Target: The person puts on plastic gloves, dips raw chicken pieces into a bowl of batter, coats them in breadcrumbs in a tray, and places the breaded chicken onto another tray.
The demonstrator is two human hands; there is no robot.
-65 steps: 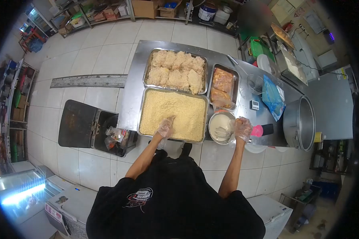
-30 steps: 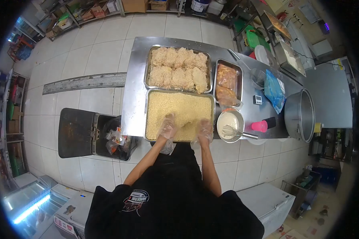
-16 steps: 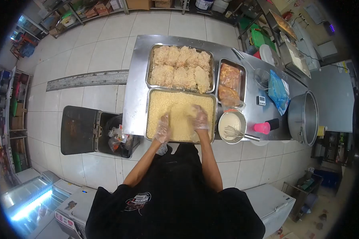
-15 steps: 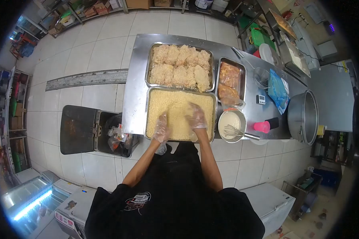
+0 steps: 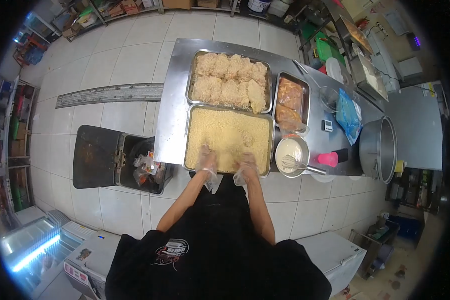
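Note:
Pale yellow breadcrumbs (image 5: 225, 125) fill a steel tray (image 5: 187, 137) at the table's near edge. My left hand (image 5: 207, 161), in a clear plastic glove, is in the crumbs at the tray's near side. To its right, my gloved right hand (image 5: 246, 163) is also in the crumbs near the front rim. Blur and crumbs hide the fingers of both hands. Directly beyond stands a second tray (image 5: 189, 80) with several crumb-coated pieces (image 5: 227, 80) in rows. Right of that, a narrower tray (image 5: 308, 100) holds orange-brown marinated pieces (image 5: 289, 95).
A bowl of pale batter (image 5: 287, 147) with a whisk (image 5: 302, 165) stands to the right. Beyond it are a pink cup (image 5: 328, 159), a timer (image 5: 327, 125), a blue bag (image 5: 349, 117) and a large pot (image 5: 380, 150). An open-lidded bin (image 5: 142, 165) stands on the left.
Both hands have drawn back toward me, from the tray's middle to its near side. The right hand's fingers, visibly spread before, are now blurred in the crumbs. The view has shifted slightly.

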